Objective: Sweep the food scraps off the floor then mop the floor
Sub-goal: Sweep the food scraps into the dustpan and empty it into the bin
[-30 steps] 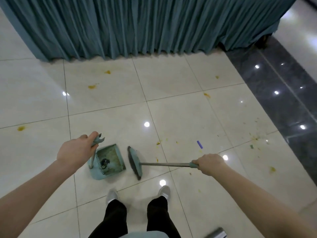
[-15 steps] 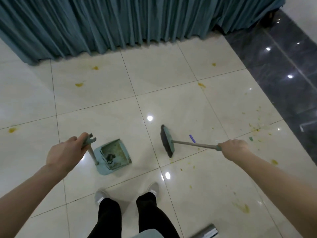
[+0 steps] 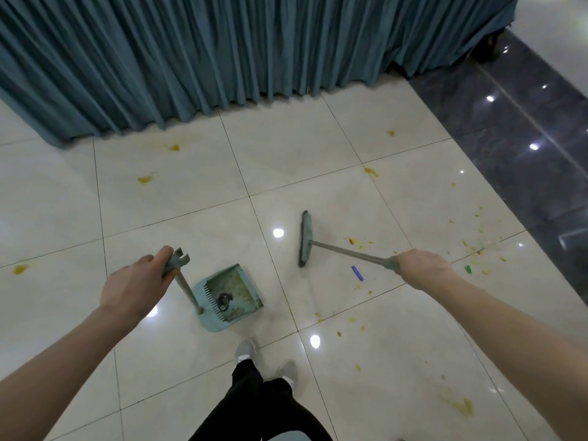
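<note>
far left on the cream floor tiles (image 3: 178, 218), an orange-yellow stain (image 3: 20, 268), well apart from everything held. next, left hand (image 3: 135, 286), its fingers (image 3: 159, 259) curled tight round the forked top of the dustpan handle (image 3: 186, 289), thumb side up. below and to the right of those fingers, the handle slanting down to the teal dustpan (image 3: 227, 297), resting on the floor with its open mouth toward the right; dark debris (image 3: 223, 301) and yellowish grime inside, by the comb teeth. beyond the left fingers, two more yellow smears (image 3: 144, 179) on the tiles, near the hem of the pleated teal curtain (image 3: 222, 46). below the dustpan, two light shoes (image 3: 245, 350) and black trousers. further right, the broom head (image 3: 304, 238), teal with dark bristles, standing edge-on to the floor, well apart from the dustpan. from it, the grey broom handle (image 3: 348, 252) running right and down into the right hand (image 3: 421, 268), fingers wrapped round the teal grip, knuckles up. just under that handle, close to the right fingers, a small purple piece (image 3: 357, 273). yellow food scraps (image 3: 359, 241) beside the handle, more scattered below the right forearm, thickest past the right fingers toward the dark polished floor strip (image 3: 525, 122), with a small green bit (image 3: 467, 268) among them.
</note>
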`<state>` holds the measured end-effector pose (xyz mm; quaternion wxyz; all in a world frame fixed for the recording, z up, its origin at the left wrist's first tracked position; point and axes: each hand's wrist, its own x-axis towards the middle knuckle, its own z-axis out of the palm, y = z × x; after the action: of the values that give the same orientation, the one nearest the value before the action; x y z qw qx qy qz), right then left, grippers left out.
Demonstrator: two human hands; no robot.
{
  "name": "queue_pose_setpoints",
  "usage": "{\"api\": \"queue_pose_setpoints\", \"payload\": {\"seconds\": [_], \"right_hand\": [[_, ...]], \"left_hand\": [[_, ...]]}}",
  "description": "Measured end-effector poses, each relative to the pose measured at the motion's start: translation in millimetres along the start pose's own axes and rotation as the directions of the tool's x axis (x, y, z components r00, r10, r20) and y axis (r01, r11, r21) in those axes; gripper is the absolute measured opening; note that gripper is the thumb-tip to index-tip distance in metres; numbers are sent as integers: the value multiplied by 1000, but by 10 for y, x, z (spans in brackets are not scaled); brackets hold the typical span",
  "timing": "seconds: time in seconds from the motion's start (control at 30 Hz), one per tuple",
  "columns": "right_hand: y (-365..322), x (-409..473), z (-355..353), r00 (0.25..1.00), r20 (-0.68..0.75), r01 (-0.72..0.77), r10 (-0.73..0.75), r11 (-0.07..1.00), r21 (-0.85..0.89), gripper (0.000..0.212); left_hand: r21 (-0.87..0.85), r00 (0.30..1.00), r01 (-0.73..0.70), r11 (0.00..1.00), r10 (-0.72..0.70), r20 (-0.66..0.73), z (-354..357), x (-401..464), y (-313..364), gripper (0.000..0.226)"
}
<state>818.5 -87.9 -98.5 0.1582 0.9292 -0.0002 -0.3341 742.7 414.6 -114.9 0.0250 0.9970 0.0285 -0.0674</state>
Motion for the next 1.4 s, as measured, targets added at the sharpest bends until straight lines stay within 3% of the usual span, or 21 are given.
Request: {"api": "queue_pose_setpoints", "payload": {"seconds": [0.37, 0.6, 0.73, 0.87, 1.1, 1.4], "right_hand": [[-1525, 743, -883, 988, -13, 155, -155, 981, 119, 33], [-2656, 1477, -1592, 990, 26, 124, -138, 949, 291, 33], [-3045, 1764, -1676, 992, 84, 57, -97, 918, 393, 31], [-2803, 1858, -1673, 990, 134, -6, -42, 940, 341, 28], [-1521, 1384, -1193, 967, 245, -105, 63, 981, 163, 29], [-485, 896, -724, 917, 235, -318, 322, 947, -55, 34]], "left_hand": [[44, 998, -53, 998, 52, 25, -195, 1209, -568, 21], [31, 995, 83, 996, -85, 51, -376, 1947, -1258, 21], [42, 994, 86, 995, -89, 69, -394, 2252, -1480, 23], [51, 996, 34, 998, -39, 86, -403, 2495, -1533, 25], [17, 990, -129, 991, 128, 66, -378, 3001, -1163, 25], [-71, 952, -303, 950, 305, 21, -261, 3284, -359, 27]]}}
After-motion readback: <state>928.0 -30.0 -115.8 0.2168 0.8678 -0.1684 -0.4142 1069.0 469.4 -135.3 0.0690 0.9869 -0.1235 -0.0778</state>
